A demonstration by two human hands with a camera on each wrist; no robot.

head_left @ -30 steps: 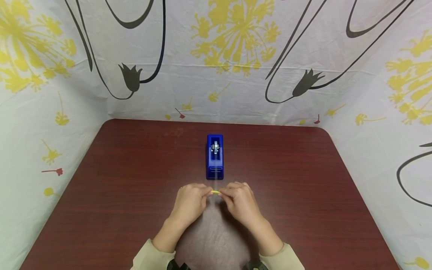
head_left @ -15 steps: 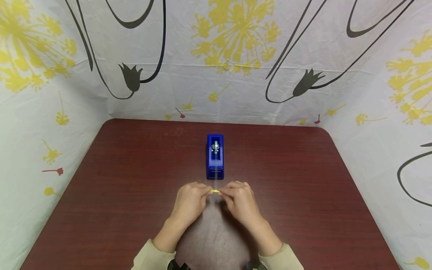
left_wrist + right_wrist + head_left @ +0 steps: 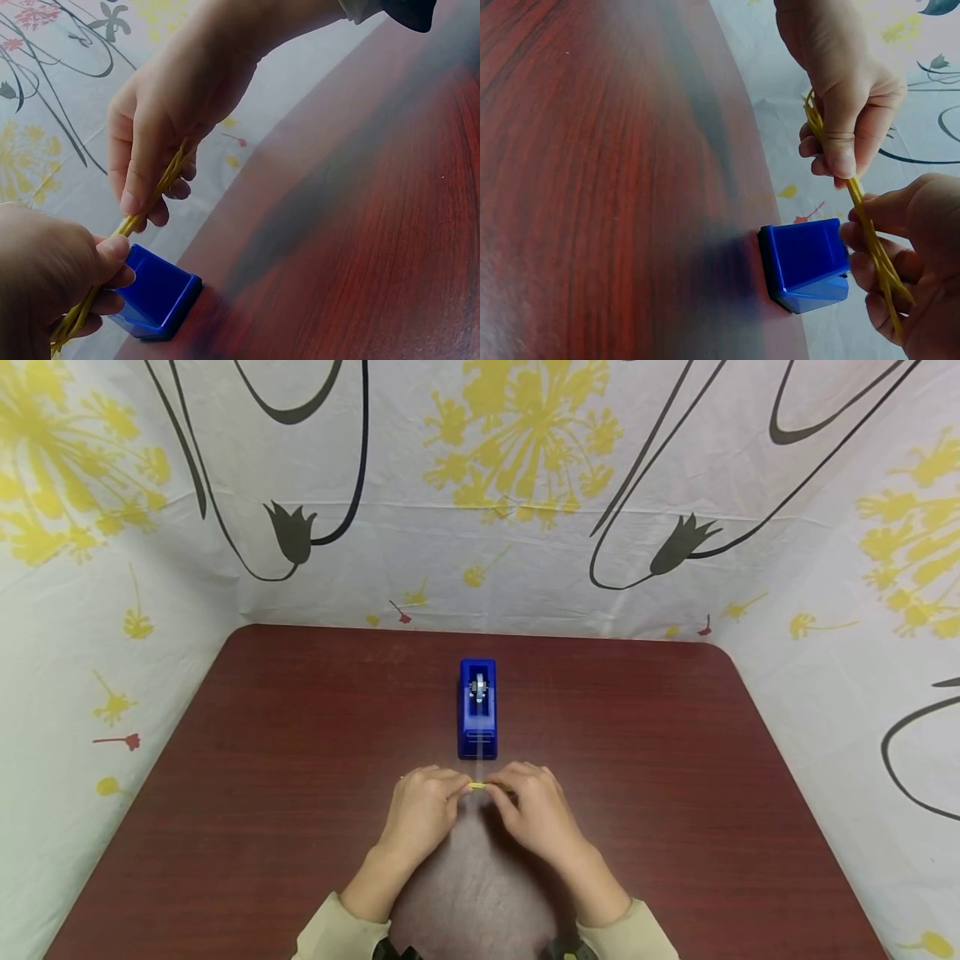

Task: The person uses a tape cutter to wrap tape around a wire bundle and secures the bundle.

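A thin bunch of yellow rubber bands [image 3: 867, 227] stretches between my two hands, with loose loops sticking out at both ends. My left hand [image 3: 422, 810] pinches one side between thumb and fingers. From the other side, my right hand [image 3: 534, 810] holds the bunch with thumb and curled fingers. In the head view only a short yellow piece shows between the fingertips. Both hands are close together, just in front of a blue tape dispenser [image 3: 477, 710], and do not touch it.
The dispenser stands on a dark red-brown wooden table [image 3: 300, 718], near its back half. A white cloth [image 3: 547, 568] printed with yellow and grey flowers hangs behind and at both sides.
The right thumb and fingers have shifted slightly on the rubber bands, and the thumb sits a little lower. The left hand and the dispenser have stayed in place.
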